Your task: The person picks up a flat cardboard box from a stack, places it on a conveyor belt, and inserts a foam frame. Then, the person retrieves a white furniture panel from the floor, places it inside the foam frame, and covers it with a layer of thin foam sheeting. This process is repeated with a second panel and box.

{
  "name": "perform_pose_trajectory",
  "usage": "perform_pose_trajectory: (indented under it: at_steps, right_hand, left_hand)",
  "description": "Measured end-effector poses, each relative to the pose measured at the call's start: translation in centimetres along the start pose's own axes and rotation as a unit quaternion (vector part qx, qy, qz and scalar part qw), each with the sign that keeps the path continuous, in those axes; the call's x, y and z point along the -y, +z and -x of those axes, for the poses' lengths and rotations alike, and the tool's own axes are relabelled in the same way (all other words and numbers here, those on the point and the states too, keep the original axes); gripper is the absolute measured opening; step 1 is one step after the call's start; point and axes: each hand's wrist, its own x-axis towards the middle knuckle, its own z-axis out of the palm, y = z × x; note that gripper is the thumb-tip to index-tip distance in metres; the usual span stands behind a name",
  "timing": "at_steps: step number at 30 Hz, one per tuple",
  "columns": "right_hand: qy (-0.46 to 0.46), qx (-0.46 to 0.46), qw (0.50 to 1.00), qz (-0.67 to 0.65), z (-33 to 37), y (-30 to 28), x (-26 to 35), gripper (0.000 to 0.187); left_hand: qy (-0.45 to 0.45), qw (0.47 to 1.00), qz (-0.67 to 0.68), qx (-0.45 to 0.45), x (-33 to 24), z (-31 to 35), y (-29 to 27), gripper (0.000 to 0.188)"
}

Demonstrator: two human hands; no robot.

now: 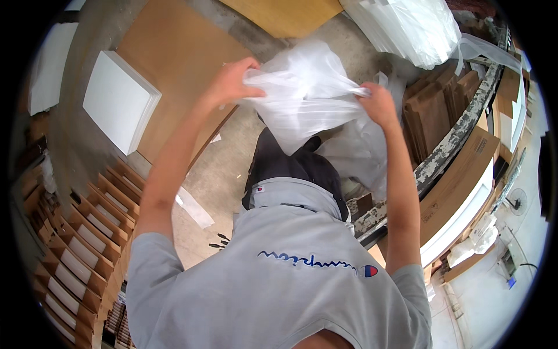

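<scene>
A thin, milky-white plastic bag [302, 96] hangs crumpled between my two hands, in front of my legs. My left hand [235, 82] grips its left side, thumb and fingers curved around the film. At the opposite side my right hand [379, 104] pinches a gathered fold of the film. Both arms reach forward, and the bag is stretched across the space between them. More loose translucent film [357, 151] droops below my right hand, beside my leg; I cannot tell whether it is part of the same bag.
To the left, a stack of white panels [119, 102] lies on a large brown board [174, 58]. Divided cardboard trays [87, 256] fill the lower left. Bundled white plastic [407, 29] lies at the far right. Folded brown cardboard [433, 110] stands beside a worn, paint-flecked rail [465, 119].
</scene>
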Motion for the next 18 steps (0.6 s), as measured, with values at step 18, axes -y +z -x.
perform_pose_trajectory:
  at_steps: [18]
  right_hand:
    - [0.025,0.099,0.981,-0.167,9.1,-11.9,-15.6,0.031]
  left_hand:
    - [-0.199,0.975,-0.098,-0.007,-4.3,17.7,-12.1,0.027]
